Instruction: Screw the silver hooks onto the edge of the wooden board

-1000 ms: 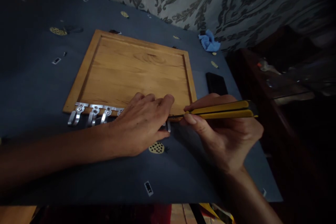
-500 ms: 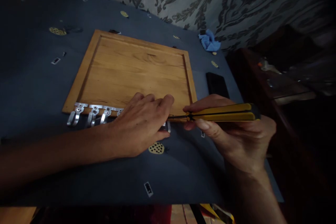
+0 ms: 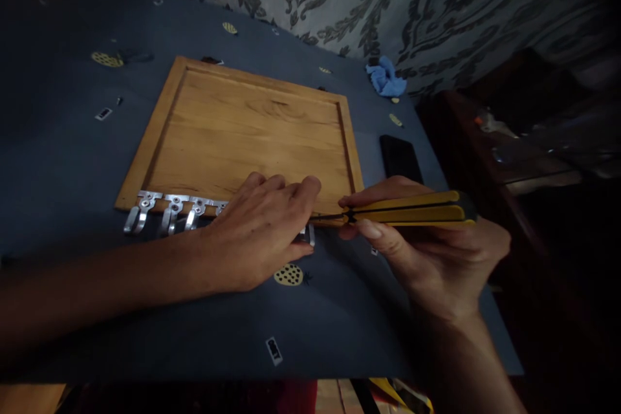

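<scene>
A framed wooden board [image 3: 252,129] lies flat on a blue patterned tablecloth. Along its near edge runs a metal hook rail [image 3: 176,199] with several silver hooks. My left hand [image 3: 264,229] is closed over the rail's right part, with curled fingers on the board and the thumb by a hook at the near side. In my right hand [image 3: 431,259] is a yellow and black screwdriver [image 3: 412,209], gripped between thumb and fingers. Its shaft points left toward the rail's right end. The tip is hidden behind my left hand.
A dark phone-like block [image 3: 400,158] lies right of the board. Farther back sits a crumpled blue cloth [image 3: 387,77] by the patterned wall. A small screw-like piece [image 3: 119,101] rests left of the board. Dark furniture [image 3: 490,168] stands beyond the table's right edge.
The screwdriver's handle has turned a little about its length, its ridges now lying differently. My left hand and the board stay in place.
</scene>
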The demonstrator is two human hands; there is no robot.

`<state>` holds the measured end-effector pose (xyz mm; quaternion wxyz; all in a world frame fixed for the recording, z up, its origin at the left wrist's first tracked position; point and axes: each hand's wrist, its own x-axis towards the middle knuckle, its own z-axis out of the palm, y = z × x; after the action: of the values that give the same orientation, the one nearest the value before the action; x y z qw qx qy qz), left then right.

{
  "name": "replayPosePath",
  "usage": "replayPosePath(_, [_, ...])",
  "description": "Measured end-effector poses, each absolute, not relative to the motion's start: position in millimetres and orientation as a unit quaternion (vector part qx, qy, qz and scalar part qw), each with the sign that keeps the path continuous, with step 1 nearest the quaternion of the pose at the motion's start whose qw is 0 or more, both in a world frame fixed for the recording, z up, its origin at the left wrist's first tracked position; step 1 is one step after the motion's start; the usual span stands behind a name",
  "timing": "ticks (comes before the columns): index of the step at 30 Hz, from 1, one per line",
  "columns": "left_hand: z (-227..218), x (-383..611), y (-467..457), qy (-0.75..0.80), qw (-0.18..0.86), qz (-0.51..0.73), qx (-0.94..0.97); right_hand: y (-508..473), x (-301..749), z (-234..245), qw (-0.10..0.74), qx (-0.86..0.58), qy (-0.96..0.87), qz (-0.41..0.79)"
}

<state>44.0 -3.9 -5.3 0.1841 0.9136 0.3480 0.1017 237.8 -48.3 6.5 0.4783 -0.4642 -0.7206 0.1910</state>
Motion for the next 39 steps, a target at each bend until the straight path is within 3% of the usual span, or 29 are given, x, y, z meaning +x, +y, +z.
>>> replayPosePath(15, [-9.6,41.7,-5.3,0.346,0.175,0.118,0.914,-47.8,237.6,1.1,0.546,-0.454,-0.695,0.114])
replayPosePath(28, [-7.5,42.4,-5.2,0.349,0.177,0.117,0.913,-45.3,234.9,-1.7,0.512,-0.475,-0.701,0.145])
replayPosePath(39, [-5.6,43.4,-4.3,0.351,0.173,0.103,0.914,-43.3,238.5,-4.6,0.475,-0.423,-0.768,0.077])
